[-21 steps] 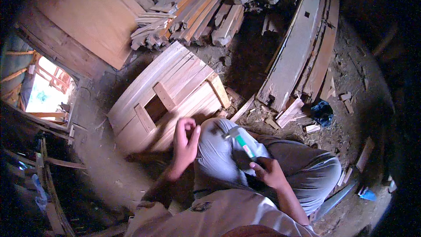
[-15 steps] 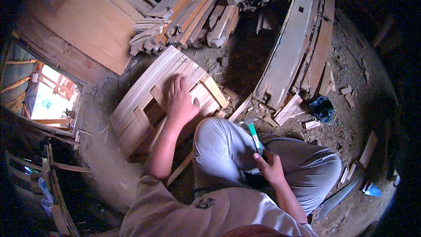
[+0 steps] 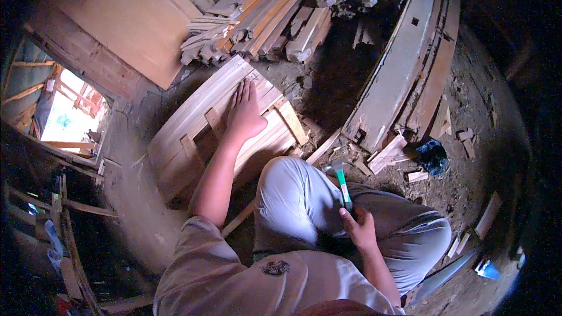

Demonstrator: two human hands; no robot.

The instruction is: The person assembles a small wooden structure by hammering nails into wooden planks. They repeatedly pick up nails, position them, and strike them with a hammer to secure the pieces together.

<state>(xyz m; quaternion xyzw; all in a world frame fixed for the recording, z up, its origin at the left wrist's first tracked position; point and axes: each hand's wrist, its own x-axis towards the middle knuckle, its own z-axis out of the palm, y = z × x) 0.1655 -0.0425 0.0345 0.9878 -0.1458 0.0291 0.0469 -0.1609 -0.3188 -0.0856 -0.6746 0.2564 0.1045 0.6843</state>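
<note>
at far left, a pale blue rag (image 3: 54, 246) among rough sticks (image 3: 65, 210), with a bright doorway (image 3: 73, 114) above. next, a large sheet of wood (image 3: 126, 20), tilted, at upper left. then a wooden panel (image 3: 196, 111) of pale planks, lying aslant on the dirt floor (image 3: 133, 216), ahead and to the left of the body, with a square hole between two short slats (image 3: 215, 123) and a crosspiece (image 3: 293, 122) along the right end. reaches out over this panel with the left hand (image 3: 246, 114), palm down on the planks, fingers nearly straight and side by side, thumb out to the right; cannot tell what, if anything, lies under the palm. in the middle, sits with knees bent in grey trousers (image 3: 293, 199), facing a stack of old timber (image 3: 281, 17) at the top. further right, holds a hammer (image 3: 343, 187) in the right hand (image 3: 362, 228), fingers wrapped around the dark end of the green handle, head pointing away from the body, just right of the left knee. beyond, a long board (image 3: 389, 70) with square holes, then wood scraps (image 3: 389, 153), a dark blue bundle (image 3: 432, 157), and a small blue scrap (image 3: 487, 269) near the right edge.
</note>
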